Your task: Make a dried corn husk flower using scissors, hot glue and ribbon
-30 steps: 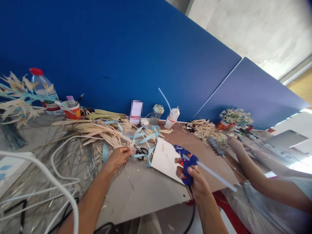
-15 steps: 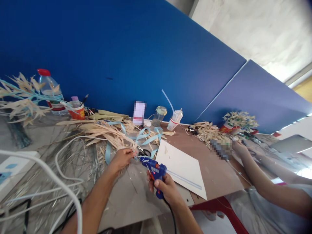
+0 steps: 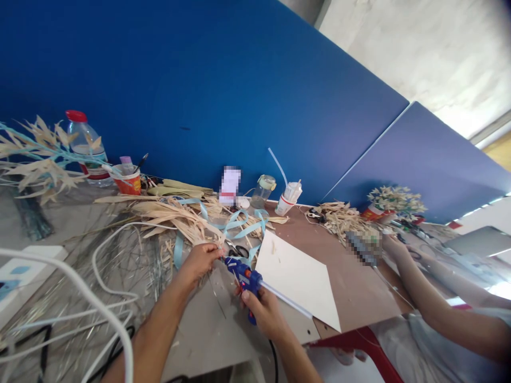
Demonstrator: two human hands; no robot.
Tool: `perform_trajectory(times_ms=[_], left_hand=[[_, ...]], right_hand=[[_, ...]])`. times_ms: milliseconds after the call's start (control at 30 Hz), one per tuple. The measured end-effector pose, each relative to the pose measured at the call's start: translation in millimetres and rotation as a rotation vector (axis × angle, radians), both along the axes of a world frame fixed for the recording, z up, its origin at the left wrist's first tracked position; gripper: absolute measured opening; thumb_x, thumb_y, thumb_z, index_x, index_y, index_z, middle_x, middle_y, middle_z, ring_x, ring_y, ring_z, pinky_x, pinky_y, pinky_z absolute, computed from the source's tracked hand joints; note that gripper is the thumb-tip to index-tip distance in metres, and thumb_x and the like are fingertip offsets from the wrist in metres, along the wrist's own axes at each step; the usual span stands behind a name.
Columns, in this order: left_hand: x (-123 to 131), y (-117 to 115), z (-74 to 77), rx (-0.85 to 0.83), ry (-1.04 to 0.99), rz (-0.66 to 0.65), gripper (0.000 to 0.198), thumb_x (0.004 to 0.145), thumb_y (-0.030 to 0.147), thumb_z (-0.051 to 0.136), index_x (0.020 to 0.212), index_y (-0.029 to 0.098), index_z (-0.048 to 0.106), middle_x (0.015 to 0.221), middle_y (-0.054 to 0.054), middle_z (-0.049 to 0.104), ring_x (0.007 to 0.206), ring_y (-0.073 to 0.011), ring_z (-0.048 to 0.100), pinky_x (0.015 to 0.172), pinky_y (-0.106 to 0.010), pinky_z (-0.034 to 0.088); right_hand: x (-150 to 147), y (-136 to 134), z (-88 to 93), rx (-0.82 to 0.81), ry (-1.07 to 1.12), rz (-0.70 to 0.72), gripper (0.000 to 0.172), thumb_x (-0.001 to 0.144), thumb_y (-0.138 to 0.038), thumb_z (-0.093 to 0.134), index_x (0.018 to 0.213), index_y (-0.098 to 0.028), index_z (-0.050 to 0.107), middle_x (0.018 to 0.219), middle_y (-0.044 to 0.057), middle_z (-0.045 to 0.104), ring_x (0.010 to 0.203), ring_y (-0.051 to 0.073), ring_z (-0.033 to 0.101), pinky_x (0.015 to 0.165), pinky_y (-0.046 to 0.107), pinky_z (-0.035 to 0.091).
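Observation:
My right hand (image 3: 263, 314) is wrapped round a blue hot glue gun (image 3: 243, 275), with a long translucent glue stick (image 3: 287, 301) sticking out of its back. The gun's nozzle points left, close to the fingertips of my left hand (image 3: 203, 259). Those fingers are pinched together on what looks like a thin wire (image 3: 217, 297), which trails down over the table; its upper end is hidden by the fingers. Dried corn husks (image 3: 179, 215) lie just behind my left hand. Black-handled scissors (image 3: 238, 250) and light blue ribbon (image 3: 247, 230) rest beyond the nozzle.
A white board (image 3: 297, 276) lies to the right. Loose wires (image 3: 151, 271), a white cable (image 3: 99, 290) and a power strip (image 3: 27, 271) spread leftward. Cups, a bottle (image 3: 88, 149) and a jar (image 3: 263, 191) line the blue partition. Another person's arm (image 3: 423, 298) reaches in at right.
The glue gun and my right hand have shifted slightly left and tilted, so the glue stick slants down more steeply. My left hand keeps its pinch in nearly the same place.

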State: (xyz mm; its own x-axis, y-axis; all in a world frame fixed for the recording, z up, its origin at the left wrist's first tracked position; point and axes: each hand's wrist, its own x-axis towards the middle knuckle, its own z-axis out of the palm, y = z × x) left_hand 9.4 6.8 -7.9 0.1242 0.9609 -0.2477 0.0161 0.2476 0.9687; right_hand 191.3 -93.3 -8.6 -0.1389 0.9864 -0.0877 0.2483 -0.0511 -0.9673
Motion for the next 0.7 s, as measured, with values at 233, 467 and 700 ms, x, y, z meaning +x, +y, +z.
perform_trajectory(times_ms=[233,467,700], left_hand=[[0.0,-2.3,6.2,-0.016,-0.012,-0.015,0.037,0.051,0.05,0.07,0.06,0.014,0.064,0.047,0.003,0.048,0.041,-0.0082,0.034,0.044,-0.024,0.023],[-0.5,-1.3,3.5,0.0,0.001,-0.002,0.037,0.052,0.05,0.071,0.057,0.015,0.062,0.046,0.004,0.045,0.041,-0.0083,0.035,0.044,-0.024,0.025],[0.0,-1.7,4.1,-0.006,-0.03,0.004,0.036,0.051,0.049,0.071,0.056,0.015,0.061,0.045,0.005,0.044,0.041,-0.0077,0.033,0.044,-0.024,0.023]], right_hand=[[0.8,2.2,-1.6,0.021,-0.045,-0.015,0.045,0.082,-0.058,0.054,0.089,-0.014,0.063,0.065,0.0,0.051,0.056,0.012,0.043,0.052,0.024,0.037],[1.8,-0.1,-0.8,0.035,-0.028,-0.003,0.045,0.081,-0.058,0.054,0.087,-0.014,0.062,0.069,0.002,0.054,0.058,0.012,0.044,0.053,0.024,0.038],[2.1,0.2,1.2,0.027,-0.094,0.004,0.041,0.082,-0.053,0.053,0.089,-0.015,0.064,0.064,-0.001,0.05,0.056,0.011,0.042,0.052,0.024,0.037]])
